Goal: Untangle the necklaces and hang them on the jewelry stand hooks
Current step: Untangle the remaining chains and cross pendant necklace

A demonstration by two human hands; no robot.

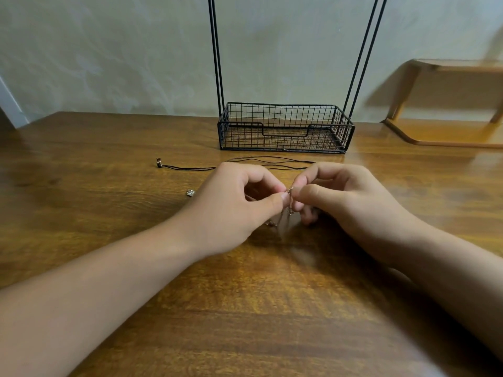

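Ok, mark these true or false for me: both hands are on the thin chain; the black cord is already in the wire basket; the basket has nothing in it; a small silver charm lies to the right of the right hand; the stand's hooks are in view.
1. Both the left hand and the right hand pinch the thin chain. True.
2. The black cord is in the wire basket. False: it lies on the table in front of the basket.
3. The basket has nothing in it. True.
4. A small silver charm lies right of the right hand. False: it is left of the left hand.
5. The stand's hooks are in view. False: only its black rods show.
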